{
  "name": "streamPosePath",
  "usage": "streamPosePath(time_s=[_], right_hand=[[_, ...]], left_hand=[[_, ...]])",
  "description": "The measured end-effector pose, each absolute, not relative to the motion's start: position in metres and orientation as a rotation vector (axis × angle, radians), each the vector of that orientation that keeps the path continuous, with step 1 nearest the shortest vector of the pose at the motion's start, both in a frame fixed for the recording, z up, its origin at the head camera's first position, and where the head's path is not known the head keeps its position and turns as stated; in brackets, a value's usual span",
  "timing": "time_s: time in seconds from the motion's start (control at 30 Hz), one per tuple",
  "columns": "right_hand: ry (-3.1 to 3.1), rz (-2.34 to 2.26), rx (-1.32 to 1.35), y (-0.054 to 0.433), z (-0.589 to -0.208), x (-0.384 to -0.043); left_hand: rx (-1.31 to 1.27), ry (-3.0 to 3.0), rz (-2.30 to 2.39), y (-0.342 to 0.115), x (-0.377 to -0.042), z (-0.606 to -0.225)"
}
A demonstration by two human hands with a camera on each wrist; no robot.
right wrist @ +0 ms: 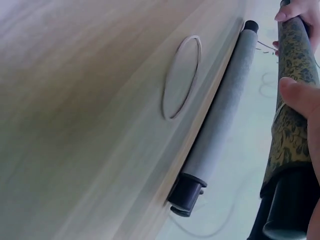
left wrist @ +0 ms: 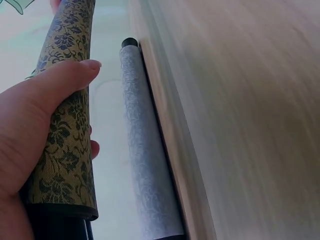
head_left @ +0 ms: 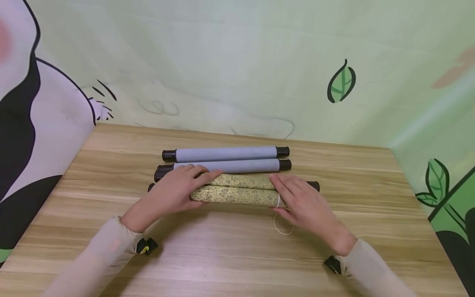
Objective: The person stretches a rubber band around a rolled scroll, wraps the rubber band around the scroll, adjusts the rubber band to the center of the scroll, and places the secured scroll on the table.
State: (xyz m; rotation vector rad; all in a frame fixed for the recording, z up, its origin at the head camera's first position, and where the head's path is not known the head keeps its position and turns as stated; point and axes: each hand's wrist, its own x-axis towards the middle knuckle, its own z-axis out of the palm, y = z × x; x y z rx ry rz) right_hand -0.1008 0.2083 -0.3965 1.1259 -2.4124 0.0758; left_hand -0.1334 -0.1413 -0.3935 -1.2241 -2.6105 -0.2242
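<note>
A gold hanging scroll [head_left: 237,194] with a dark floral pattern and black end knobs lies crosswise between both hands. It shows as two rolls side by side. My left hand [head_left: 178,185] grips its left part, thumb along the near side in the left wrist view. Near the right end my right hand [head_left: 302,202] holds it, fingers over the top and thumb at the near side. A thin white cord [head_left: 278,200] crosses the scroll beside the right thumb. The cord's loop [right wrist: 164,95] hangs out on the near side. The palms' undersides are hidden.
Just beyond the gold scroll, two pale grey-blue scrolls [head_left: 226,154] with black knobs lie roughly parallel on the wooden table [head_left: 230,255]. A printed cloth backdrop [head_left: 230,74] rises behind the table's far edge and at its sides.
</note>
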Motion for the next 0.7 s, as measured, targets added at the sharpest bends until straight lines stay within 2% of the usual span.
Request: streamPosePath(time_s=[0.27,0.53,0.7], right_hand=[[-2.456,0.059,1.139,0.191,-0.396,-0.101],[-2.498,0.146,1.101,0.212,-0.396,-0.104],[-2.477,0.088,1.148,0.199,-0.399,-0.103]], left_hand=[[-1.206,-2.635,-0.210,-0.135,-0.132,-0.398],[-1.174,-2.650,-0.205,-0.146,-0.135,-0.399],[-1.223,-2.640,-0.214,-0.140,-0.135,-0.401]])
